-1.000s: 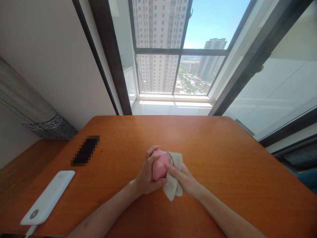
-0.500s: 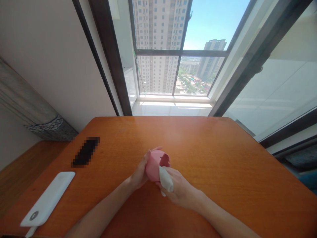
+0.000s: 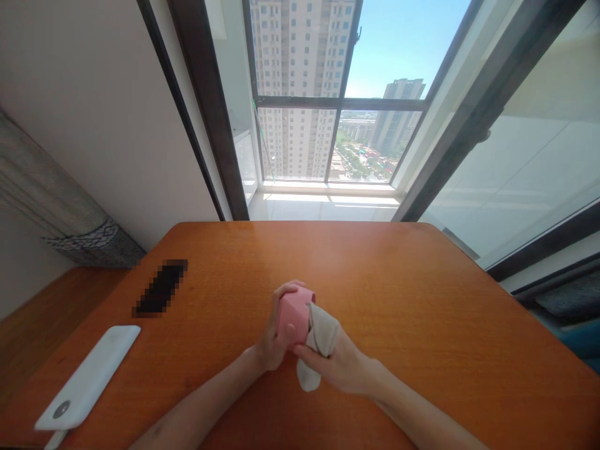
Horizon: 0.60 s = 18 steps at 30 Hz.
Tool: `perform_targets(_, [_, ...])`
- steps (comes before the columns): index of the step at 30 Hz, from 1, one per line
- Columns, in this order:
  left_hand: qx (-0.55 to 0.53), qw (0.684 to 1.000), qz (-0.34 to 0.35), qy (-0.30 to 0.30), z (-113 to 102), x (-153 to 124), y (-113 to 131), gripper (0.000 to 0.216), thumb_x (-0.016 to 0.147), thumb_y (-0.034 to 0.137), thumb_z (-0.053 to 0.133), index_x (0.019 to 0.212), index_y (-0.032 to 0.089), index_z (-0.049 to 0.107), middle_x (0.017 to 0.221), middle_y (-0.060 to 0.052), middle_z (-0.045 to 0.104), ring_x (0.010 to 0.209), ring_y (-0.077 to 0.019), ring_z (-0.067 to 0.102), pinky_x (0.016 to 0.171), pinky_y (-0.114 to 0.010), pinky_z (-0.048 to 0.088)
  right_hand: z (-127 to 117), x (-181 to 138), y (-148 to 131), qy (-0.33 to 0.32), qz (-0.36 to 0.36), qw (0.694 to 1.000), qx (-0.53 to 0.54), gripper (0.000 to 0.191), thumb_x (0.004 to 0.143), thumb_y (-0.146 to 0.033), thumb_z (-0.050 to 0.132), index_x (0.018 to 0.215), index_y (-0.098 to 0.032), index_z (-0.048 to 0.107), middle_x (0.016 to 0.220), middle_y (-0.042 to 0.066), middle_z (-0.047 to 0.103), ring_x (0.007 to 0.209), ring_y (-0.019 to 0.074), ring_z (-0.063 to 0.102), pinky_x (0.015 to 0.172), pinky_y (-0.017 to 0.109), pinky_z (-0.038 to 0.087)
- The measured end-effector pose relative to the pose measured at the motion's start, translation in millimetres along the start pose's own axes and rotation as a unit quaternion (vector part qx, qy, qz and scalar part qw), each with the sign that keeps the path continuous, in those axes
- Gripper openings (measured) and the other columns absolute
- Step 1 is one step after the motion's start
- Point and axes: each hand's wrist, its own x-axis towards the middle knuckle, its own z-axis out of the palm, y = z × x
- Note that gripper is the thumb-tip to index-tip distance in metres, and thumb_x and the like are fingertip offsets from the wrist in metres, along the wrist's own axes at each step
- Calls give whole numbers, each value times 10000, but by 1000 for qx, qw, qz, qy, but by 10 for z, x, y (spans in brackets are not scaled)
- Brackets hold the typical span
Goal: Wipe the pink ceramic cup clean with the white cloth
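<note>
Near the front middle of the table, my left hand (image 3: 273, 334) wraps round a small pink hollow container (image 3: 291, 317) from its left side. The container is tilted, and a round knob-like bump shows on its near face. My right hand (image 3: 344, 362) grips a pale grey-white cloth (image 3: 323, 328) against the container's right side, where its opening is. One end of the cloth hangs below my right thumb. Some of my right fingers are hidden behind the cloth, and whether they reach inside the container I cannot tell.
The brown wooden table (image 3: 412, 300) spreads around my hands. To the left lies a white oblong device (image 3: 91, 375) with a round grey button and a cord. Beyond it is a blurred-out dark patch (image 3: 162, 287). A window (image 3: 337, 103) stands behind the table.
The pink container has turned so that its opening faces right, away from view. My right hand and the cloth have shifted slightly right, and more of the cloth shows.
</note>
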Motion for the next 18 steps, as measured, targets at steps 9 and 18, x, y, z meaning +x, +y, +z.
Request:
perform_targets(9, [-132,961,-242,23,13,123,121,662,1012,707,487,1478,237,532,1344,-119,694,1176,-309,680,1054,-438,523,-7,22,16,-3,-69,989,-130,189,989,-325,626,837,-218,592,745,-16,574,642,134,450,613,264,429])
perform_targets(18, [269,949,138,-93,-179,68,-100,1174,566,527,1025,1578,397,444,1697,-174,313,1578,-511,274,1264,-711,221,-187,111,-58,89,180,928,315,586,828,-546,879,1266,-203,696,1109,73,749,1007,236,698,905,345,561])
